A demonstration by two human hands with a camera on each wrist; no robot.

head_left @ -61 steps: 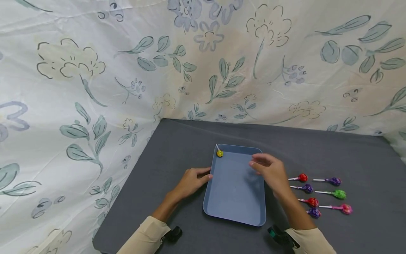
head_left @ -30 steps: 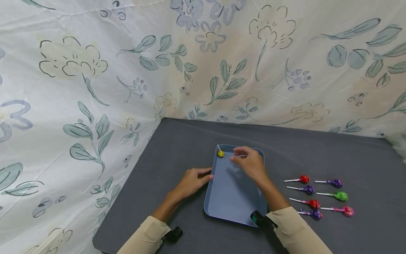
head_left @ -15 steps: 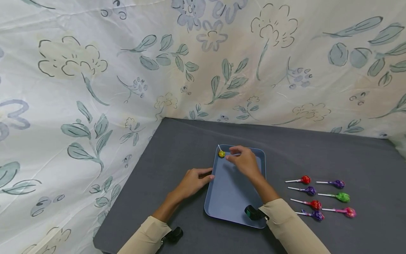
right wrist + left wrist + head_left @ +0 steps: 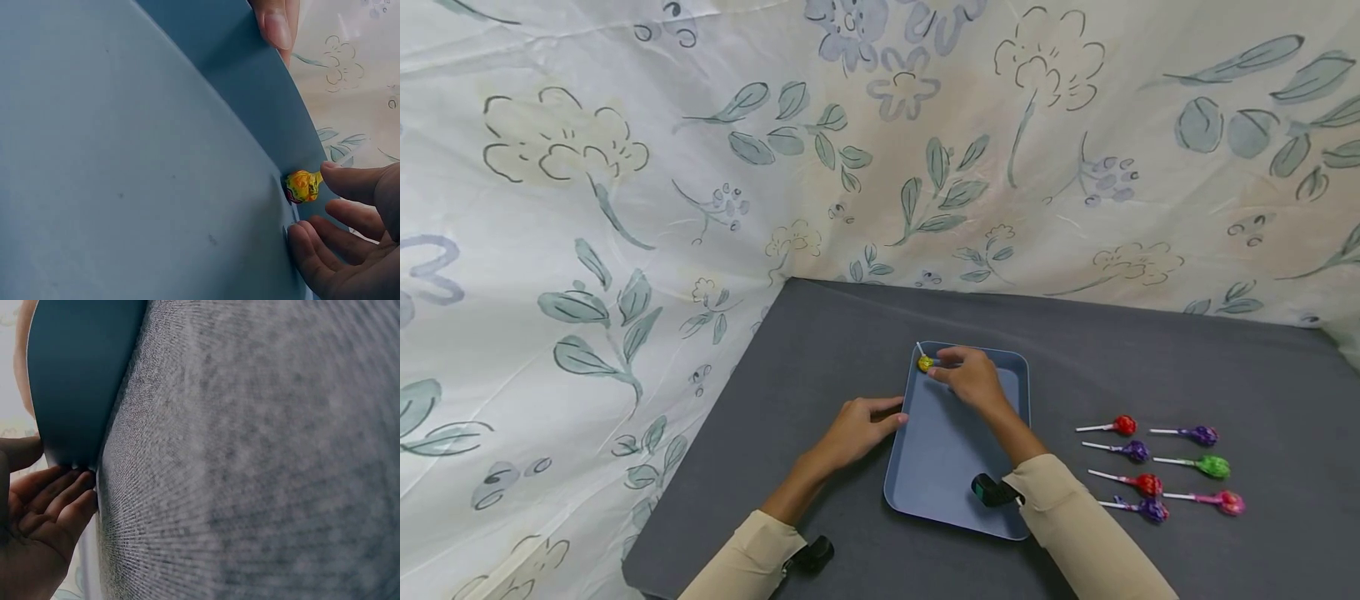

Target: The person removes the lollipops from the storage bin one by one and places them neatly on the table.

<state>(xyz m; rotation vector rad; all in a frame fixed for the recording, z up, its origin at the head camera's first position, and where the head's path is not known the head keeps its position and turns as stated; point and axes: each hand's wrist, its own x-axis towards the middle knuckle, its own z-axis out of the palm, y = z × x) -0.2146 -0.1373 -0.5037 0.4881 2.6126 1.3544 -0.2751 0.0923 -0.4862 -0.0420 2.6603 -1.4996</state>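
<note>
A blue-grey rectangular tray (image 4: 947, 458) lies on the dark cloth. My left hand (image 4: 850, 435) holds the tray's left side; its thumb (image 4: 277, 30) is at the rim and its fingertips touch the outer wall in the left wrist view. Inside the far left corner is a yellow-wrapped lollipop (image 4: 302, 186), its white stick leaning over the rim. Over that corner is my right hand (image 4: 973, 379), its fingers loosely bent and spread apart. In the right wrist view, the thumb is close beside the lollipop's wrapper neck; whether they touch I cannot tell. The other fingertips lie near the tray's end wall.
Right of the tray, several lollipops lie in two loose columns, among them a green one (image 4: 1213, 467), a pink one (image 4: 1230, 502) and a red one (image 4: 1124, 425). Floral cloth (image 4: 820, 167) hangs behind and to the left of the dark table (image 4: 805, 342).
My right hand has moved left across the tray from its right edge to the yellow lollipop. The left hand has stayed at the tray's left side.
</note>
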